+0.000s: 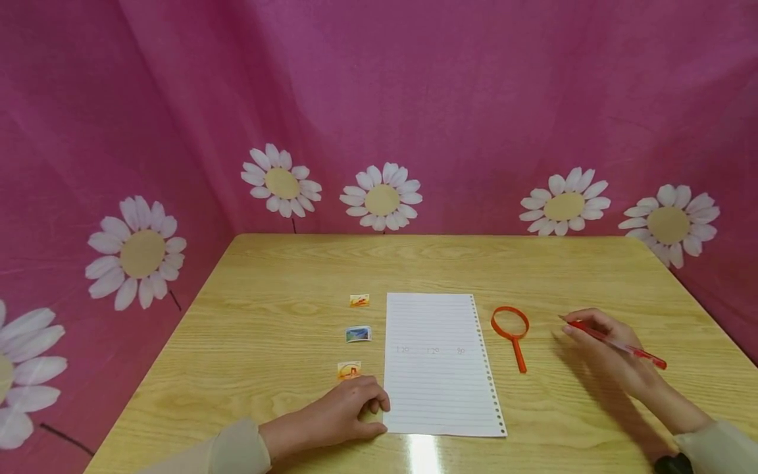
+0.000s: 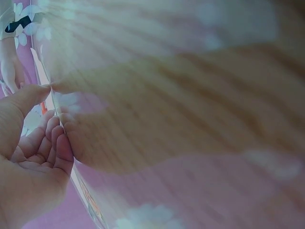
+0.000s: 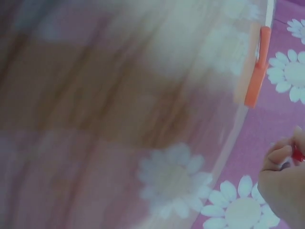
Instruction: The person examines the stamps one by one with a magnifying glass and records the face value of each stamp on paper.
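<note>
My left hand (image 1: 346,411) rests at the lower left edge of a lined paper sheet (image 1: 441,395), fingers loosely bent and thumb touching its edge. Three small numbers stand in a row on the sheet, reading about 120, 120 and 80. My right hand (image 1: 616,349) holds a slim red pen (image 1: 618,343) above the table on the right, its tip pointing left. Between sheet and right hand lies a red magnifying glass (image 1: 518,352). Left of the paper, in a column, lie an orange-yellow stamp (image 1: 359,301), a blue stamp (image 1: 358,334) and another yellow stamp (image 1: 349,369) beside my left hand.
The wooden table (image 1: 284,276) reaches back to a pink curtain (image 1: 414,79) printed with white daisies, which also encloses both sides. Light glares on the table below the sheet. Table reflections fill much of both wrist views.
</note>
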{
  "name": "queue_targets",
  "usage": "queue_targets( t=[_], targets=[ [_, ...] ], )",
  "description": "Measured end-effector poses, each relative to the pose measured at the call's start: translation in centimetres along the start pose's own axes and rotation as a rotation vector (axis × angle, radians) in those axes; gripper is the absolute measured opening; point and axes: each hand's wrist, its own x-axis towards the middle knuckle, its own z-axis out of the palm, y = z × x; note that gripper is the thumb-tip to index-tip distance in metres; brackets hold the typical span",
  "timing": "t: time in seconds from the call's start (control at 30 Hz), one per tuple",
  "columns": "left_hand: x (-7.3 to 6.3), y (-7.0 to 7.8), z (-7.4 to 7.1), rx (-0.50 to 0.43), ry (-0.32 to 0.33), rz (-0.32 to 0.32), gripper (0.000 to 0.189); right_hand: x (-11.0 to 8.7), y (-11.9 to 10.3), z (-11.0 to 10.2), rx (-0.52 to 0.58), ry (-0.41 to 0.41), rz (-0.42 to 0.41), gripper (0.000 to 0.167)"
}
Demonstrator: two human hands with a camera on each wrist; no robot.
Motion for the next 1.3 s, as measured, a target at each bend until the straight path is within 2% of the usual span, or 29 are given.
queue_targets(
  t=[0.1,0.23,0.37,0.47,0.7,0.77,0.9,0.97,1.13,1.3],
  targets=[
    [0.1,-0.1,0.0,-0.007,-0.006,-0.016,0.019,-0.2,0.0,-0.6,-0.025,0.015,-0.028,0.022],
    [0.1,-0.1,0.0,-0.006,-0.01,-0.02,0.019,-0.6,0.2,-1.4,-0.063,0.02,-0.12,0.029],
    [0.0,-0.2,0.1,0.002,-0.003,-0.009,0.019,-0.6,0.8,-2.1,0.091,-0.067,-0.155,0.034],
    [0.0,-0.2,0.1,0.006,0.002,-0.004,0.018,-0.5,1.0,-2.3,0.227,-0.13,-0.134,0.037],
    [0.1,-0.2,0.1,0.007,-0.006,-0.005,0.018,-0.3,1.0,-2.2,0.398,-0.181,-0.066,0.031],
    [0.1,-0.2,0.1,0.006,-0.007,-0.008,0.018,-0.1,0.9,-2.2,0.366,-0.164,-0.047,0.027],
    [0.0,-0.3,0.1,0.008,-0.006,-0.002,0.018,0.5,1.0,-1.8,0.152,-0.14,-0.057,0.022],
    [0.0,-0.3,0.1,0.01,-0.006,0.004,0.018,0.9,1.1,-1.6,0.048,-0.153,-0.086,0.02],
    [0.0,-0.4,0.1,0.011,-0.012,0.005,0.018,2.1,1.1,-0.9,-0.073,-0.189,-0.117,0.015],
    [0.0,-0.5,0.1,0.004,-0.019,0.0,0.018,3.1,1.1,0.0,-0.273,-0.199,-0.143,0.009]
  ],
)
